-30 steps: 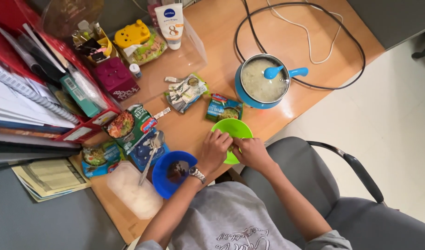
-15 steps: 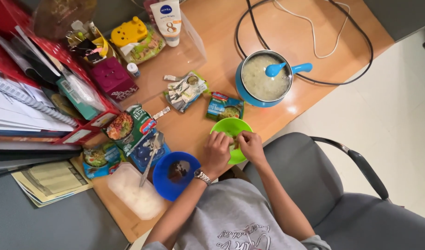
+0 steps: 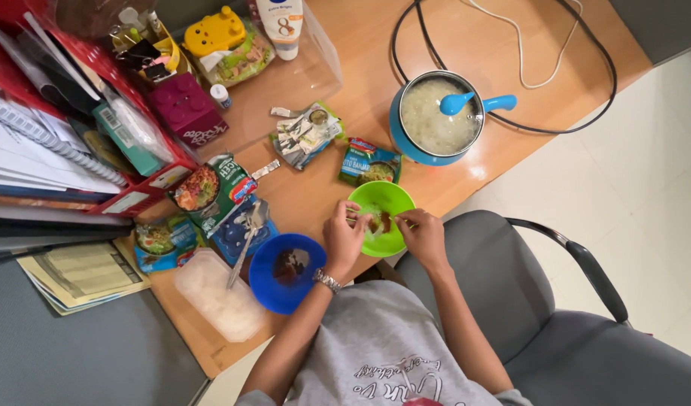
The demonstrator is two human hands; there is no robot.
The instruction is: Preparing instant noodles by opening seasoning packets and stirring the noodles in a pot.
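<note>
A green bowl (image 3: 383, 197) sits at the near edge of the wooden desk (image 3: 360, 45). Over it, my left hand (image 3: 344, 237), with a watch on its wrist, and my right hand (image 3: 423, 234) pinch the two ends of a small seasoning sachet (image 3: 372, 221). Something brownish lies in the bowl under the sachet. To the left, touching nothing, stands a blue bowl (image 3: 264, 280) with dark sauce at its bottom.
A blue electric pot (image 3: 434, 117) with a glass lid holds noodles, its black cord (image 3: 586, 45) looping behind. Noodle packets (image 3: 210, 189), torn sachets (image 3: 306, 135), a spoon (image 3: 247, 240), a clear plastic box (image 3: 217, 304) and red file trays (image 3: 97, 113) crowd the left. A grey chair (image 3: 556, 331) is below right.
My hands have drawn slightly apart over the green bowl, stretching the sachet between them. The view has shifted a little, so everything sits higher in the frame.
</note>
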